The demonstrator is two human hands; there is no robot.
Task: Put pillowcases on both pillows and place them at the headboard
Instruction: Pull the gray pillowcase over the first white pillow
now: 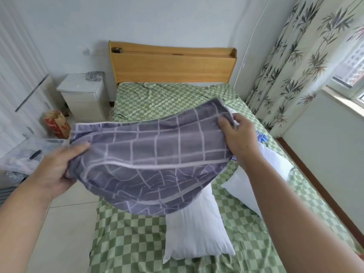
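Purple pillowcase [153, 160] held in air above bed [122, 243], foot side of headboard [171, 66]. Left hand [57, 168] grips one end, fingers curled round cloth; right hand [236, 134] pinches opposite edge. Two bare white pillows below: near pillow [197, 233], second pillow [262, 174] beside it, both well short of headboard. Good practice: find open end, spread it wide, feed pillow corner in first. Pillowcase appears empty, nothing inside yet

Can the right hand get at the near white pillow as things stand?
Probably not yet. The right hand and left hand both grip the purple pillowcase, which hangs over the near pillow. It would have to let go first.
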